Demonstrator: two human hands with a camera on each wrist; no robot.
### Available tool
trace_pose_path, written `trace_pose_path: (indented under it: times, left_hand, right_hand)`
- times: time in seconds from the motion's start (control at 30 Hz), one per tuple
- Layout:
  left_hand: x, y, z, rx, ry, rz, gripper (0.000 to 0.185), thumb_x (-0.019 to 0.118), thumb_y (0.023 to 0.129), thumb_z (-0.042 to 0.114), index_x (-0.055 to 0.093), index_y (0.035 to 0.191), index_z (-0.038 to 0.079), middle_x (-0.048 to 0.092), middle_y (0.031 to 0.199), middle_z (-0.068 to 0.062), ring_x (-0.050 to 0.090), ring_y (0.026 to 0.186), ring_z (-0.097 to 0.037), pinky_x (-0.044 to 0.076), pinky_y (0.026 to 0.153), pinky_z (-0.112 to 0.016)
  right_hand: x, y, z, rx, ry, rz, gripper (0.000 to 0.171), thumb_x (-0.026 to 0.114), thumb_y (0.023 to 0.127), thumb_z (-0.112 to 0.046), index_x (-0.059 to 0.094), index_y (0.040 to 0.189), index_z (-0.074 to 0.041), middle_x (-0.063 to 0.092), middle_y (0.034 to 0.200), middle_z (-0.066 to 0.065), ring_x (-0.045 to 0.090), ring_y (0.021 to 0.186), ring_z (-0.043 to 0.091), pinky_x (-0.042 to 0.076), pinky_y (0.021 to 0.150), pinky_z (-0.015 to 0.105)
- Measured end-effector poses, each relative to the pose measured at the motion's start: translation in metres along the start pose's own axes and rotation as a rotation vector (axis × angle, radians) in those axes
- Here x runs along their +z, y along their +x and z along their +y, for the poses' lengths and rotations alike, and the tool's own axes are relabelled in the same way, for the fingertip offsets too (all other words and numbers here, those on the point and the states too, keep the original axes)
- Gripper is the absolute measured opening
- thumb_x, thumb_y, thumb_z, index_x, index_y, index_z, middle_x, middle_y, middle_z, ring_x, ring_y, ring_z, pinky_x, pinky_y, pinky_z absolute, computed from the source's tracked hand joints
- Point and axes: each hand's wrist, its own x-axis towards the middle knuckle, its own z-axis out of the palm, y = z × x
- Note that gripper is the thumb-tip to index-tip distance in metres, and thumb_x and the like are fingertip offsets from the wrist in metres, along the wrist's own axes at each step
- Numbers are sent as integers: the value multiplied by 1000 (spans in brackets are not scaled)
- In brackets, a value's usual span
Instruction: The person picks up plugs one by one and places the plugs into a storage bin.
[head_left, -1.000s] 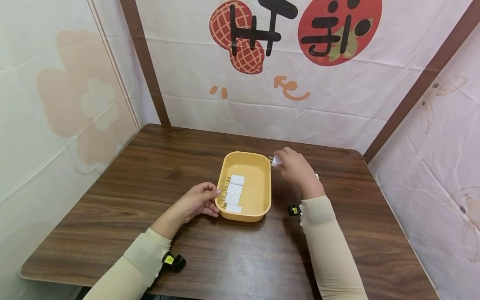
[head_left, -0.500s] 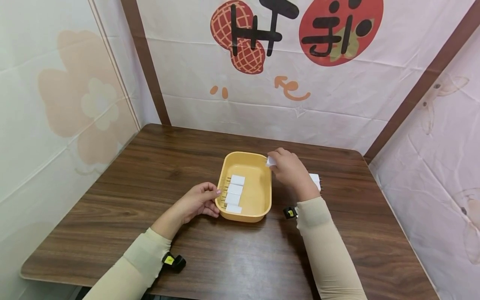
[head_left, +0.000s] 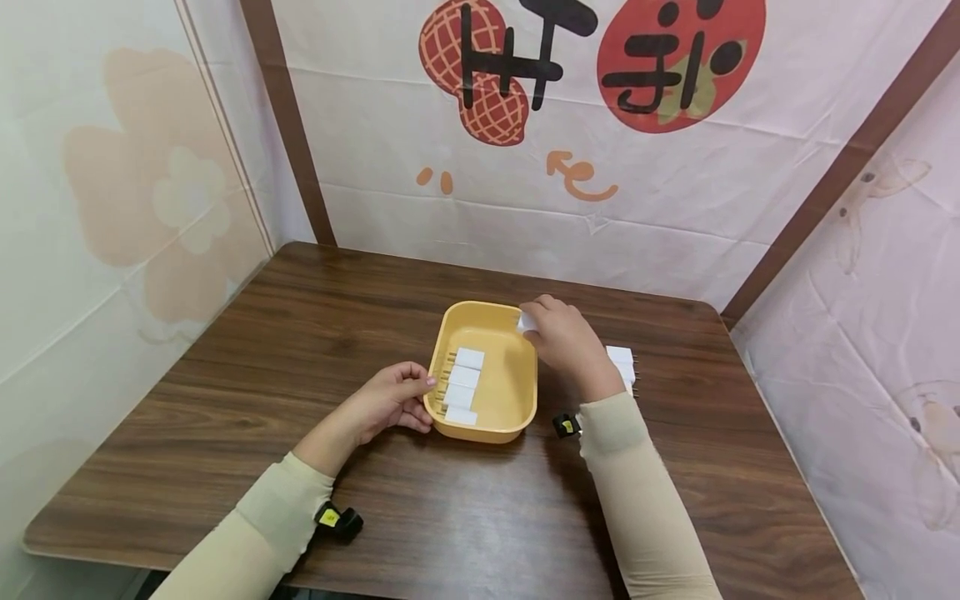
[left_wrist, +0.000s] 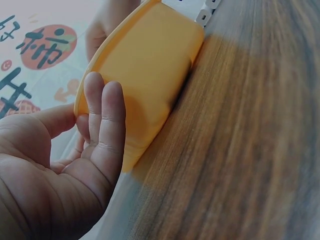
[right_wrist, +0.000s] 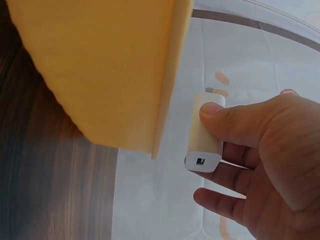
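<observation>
A yellow plastic tray (head_left: 508, 375) sits on the table, and my left hand (head_left: 392, 397) pinches its left rim, thumb over the edge and fingers against the outer wall (left_wrist: 150, 60). In a column along the tray's left side lie several white plug chargers (head_left: 462, 377), prongs facing left. My right hand (head_left: 566, 342) holds another white charger (right_wrist: 204, 132) over the tray's far right corner. In the right wrist view the thumb presses one face of that charger, its USB port towards the camera and a prong at the far end.
More white chargers (head_left: 619, 357) lie on the brown wooden table (head_left: 697, 417) right of the tray, prongs facing right, partly hidden by my right arm. Printed fabric walls (head_left: 375, 217) stand behind the table and at both sides.
My right hand has carried its charger leftward, from beside the tray's right rim to over the far right corner. The chargers behind that arm show more. My left hand keeps its hold.
</observation>
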Motion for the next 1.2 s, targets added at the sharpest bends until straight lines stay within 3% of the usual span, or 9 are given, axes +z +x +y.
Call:
trace_pose_path:
  times: [0.4, 1.2]
  left_hand:
    - [2, -1, 0, 1, -3, -5, 26, 58, 106, 22, 47, 116, 0, 67, 81, -12, 70, 67, -20, 64, 69, -40]
    - [0, -4, 2, -1, -7, -1, 26, 58, 106, 22, 48, 115, 1, 67, 83, -13, 71, 68, -20, 64, 70, -41]
  right_hand:
    - [-5, 11, -13, -14, -26, -35, 40, 66, 100, -19, 60, 137, -5, 62, 129, 11, 61, 116, 29, 50, 102, 50]
    - [-8, 32, -27, -6, 1, -98, 41, 67, 100, -20, 60, 138, -6, 61, 133, 10, 59, 123, 28, 45, 109, 53]
